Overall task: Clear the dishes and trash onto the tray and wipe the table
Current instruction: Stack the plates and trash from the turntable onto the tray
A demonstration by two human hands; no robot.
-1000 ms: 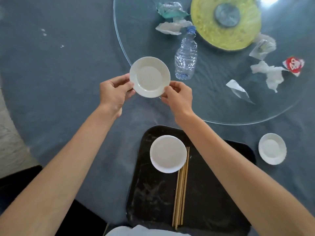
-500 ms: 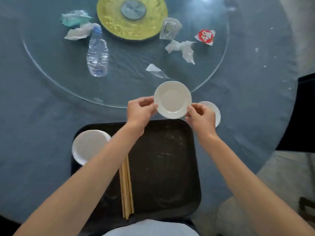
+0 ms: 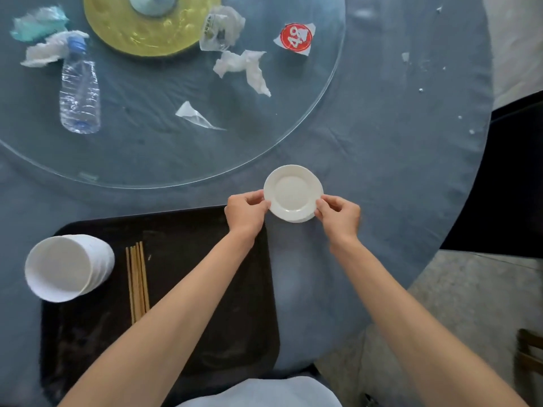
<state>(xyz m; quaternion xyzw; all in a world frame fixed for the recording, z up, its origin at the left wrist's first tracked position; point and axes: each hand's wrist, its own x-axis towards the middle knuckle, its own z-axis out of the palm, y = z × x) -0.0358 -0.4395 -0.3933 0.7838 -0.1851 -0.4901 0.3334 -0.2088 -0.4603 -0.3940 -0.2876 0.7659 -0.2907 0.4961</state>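
Both hands hold one small white plate [image 3: 292, 193] by its rim: the left hand [image 3: 245, 214] pinches the left edge and the right hand [image 3: 339, 215] pinches the right edge, with the fingers curled around it. Under this plate the rim of a second white plate [image 3: 302, 220] shows at the lower right; I cannot tell if the two touch. The plates are over the blue cloth of the table [image 3: 396, 160], just beside the far right corner of the black tray [image 3: 182, 230], not on the tray.

On the tray, at its left side, stands a stack of white bowls [image 3: 67, 267], and the top bowl looks to hold nothing. Beside it on the right lie several wooden chopsticks [image 3: 137, 277], side by side; the left forearm covers their near ends.

Farther away a round glass turntable [image 3: 152, 160] lies on the table, with a yellow disc [image 3: 147, 27] at its middle. On the glass lie a clear plastic bottle [image 3: 80, 92] with a blue cap on its side, crumpled white tissue [image 3: 47, 49] and a teal wrapper [image 3: 35, 23] near the cap, one clear crumpled wrapper [image 3: 221, 27], another white tissue [image 3: 245, 69], a red and white wrapper [image 3: 295, 38] and a small torn clear plastic piece [image 3: 195, 116]. Small white crumbs [image 3: 420, 90] are on the cloth at the right.
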